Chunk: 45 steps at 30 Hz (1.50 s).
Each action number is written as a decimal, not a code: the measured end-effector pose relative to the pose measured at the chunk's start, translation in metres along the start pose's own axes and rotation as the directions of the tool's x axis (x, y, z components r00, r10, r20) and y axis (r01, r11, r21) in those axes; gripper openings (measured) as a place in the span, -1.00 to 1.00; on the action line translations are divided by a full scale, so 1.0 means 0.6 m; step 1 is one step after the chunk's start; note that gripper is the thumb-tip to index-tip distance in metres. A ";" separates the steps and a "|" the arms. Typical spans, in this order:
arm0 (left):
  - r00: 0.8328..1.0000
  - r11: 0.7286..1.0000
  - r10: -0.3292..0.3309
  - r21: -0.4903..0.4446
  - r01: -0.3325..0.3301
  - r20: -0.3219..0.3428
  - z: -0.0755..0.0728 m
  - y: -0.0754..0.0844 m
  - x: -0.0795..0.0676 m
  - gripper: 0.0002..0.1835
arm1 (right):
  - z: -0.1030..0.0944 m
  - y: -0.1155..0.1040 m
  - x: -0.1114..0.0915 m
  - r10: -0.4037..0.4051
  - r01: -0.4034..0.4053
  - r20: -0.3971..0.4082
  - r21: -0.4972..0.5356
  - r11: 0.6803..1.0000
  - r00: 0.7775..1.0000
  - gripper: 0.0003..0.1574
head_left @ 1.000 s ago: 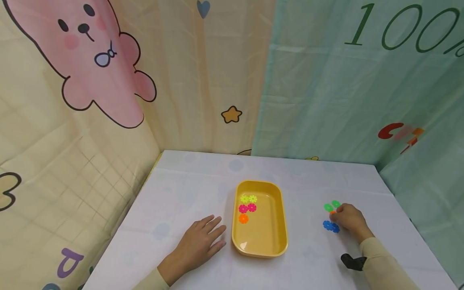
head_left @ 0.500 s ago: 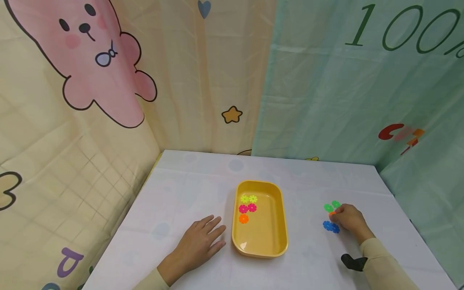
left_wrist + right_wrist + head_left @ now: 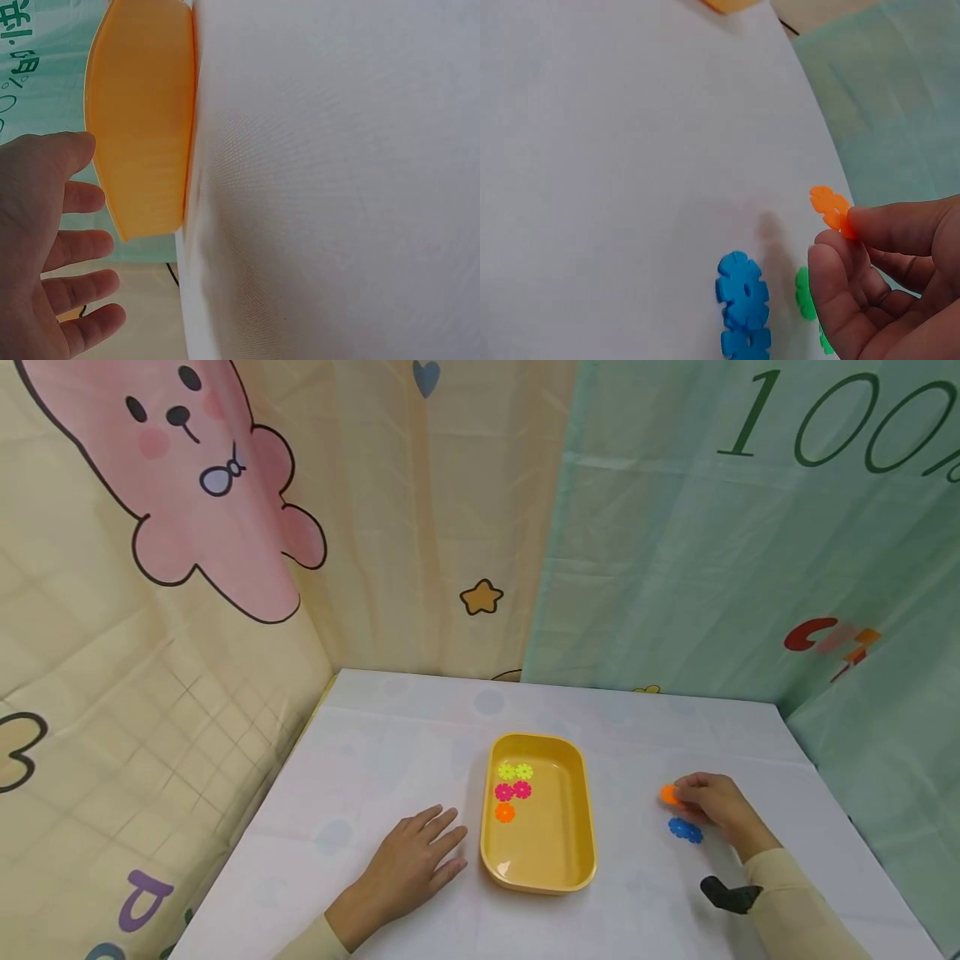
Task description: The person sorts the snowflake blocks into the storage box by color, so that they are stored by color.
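Observation:
My right hand [image 3: 716, 806] pinches an orange flower-shaped snowflake disc [image 3: 829, 205] between thumb and fingertips, held over the table. Just below it on the cloth lie two overlapping blue snowflake discs [image 3: 686, 830]. Green snowflake discs [image 3: 805, 292] show partly behind the fingers in the right wrist view; in the head view the hand covers them. My left hand [image 3: 416, 860] has its fingers spread, just left of the yellow tray [image 3: 585, 827]. Inside the tray, along its left side, are two yellow discs [image 3: 515, 772], two pink discs [image 3: 513, 791] and one orange disc [image 3: 505, 812].
A white spotted cloth [image 3: 375, 735] covers the table. Printed curtains [image 3: 420, 527] hang close behind it and at both sides. From the right sleeve a black strap end [image 3: 729, 895] sticks out near the tabletop.
My right hand has lifted the orange disc from between the green and blue ones and moved it slightly left and away from me. The left hand has stayed in place.

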<state>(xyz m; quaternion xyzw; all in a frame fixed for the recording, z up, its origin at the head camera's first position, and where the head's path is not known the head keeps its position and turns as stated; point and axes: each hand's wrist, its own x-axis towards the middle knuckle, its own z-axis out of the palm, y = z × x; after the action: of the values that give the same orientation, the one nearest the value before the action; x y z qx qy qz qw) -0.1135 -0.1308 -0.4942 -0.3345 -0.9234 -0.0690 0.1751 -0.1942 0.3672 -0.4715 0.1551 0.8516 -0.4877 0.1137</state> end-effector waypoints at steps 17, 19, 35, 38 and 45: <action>0.999 1.000 -0.017 -0.007 0.018 0.046 -0.002 0.003 -0.001 -0.52 | 0.040 -0.095 -0.011 -0.068 0.023 0.147 0.289 0.957 0.987 -0.56; 0.999 1.000 -0.015 -0.008 0.015 0.039 -0.001 0.003 -0.001 -0.53 | 0.044 -0.106 -0.013 -0.071 0.020 0.156 0.306 0.952 0.985 -0.56; 1.000 1.000 0.001 -0.023 -0.001 0.004 -0.001 0.000 0.001 -0.52 | 0.099 -0.195 -0.037 -0.153 0.064 0.286 0.297 0.953 0.946 -0.67; 1.000 1.000 0.002 -0.024 -0.002 -0.001 -0.001 -0.001 0.001 -0.52 | 0.118 -0.207 -0.034 -0.153 0.074 0.299 0.259 0.963 0.942 -0.67; 1.000 1.000 0.007 -0.020 -0.007 -0.012 0.000 -0.003 -0.001 -0.53 | 0.165 -0.223 -0.020 -0.108 0.063 0.290 0.160 0.985 0.951 -0.74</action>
<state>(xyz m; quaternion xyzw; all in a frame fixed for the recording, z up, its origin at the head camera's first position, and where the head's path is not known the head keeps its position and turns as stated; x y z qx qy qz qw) -0.1142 -0.1326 -0.4946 -0.3392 -0.9203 -0.0798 0.1776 -0.2292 0.2157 -0.4105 0.0509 0.7919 -0.5722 0.2073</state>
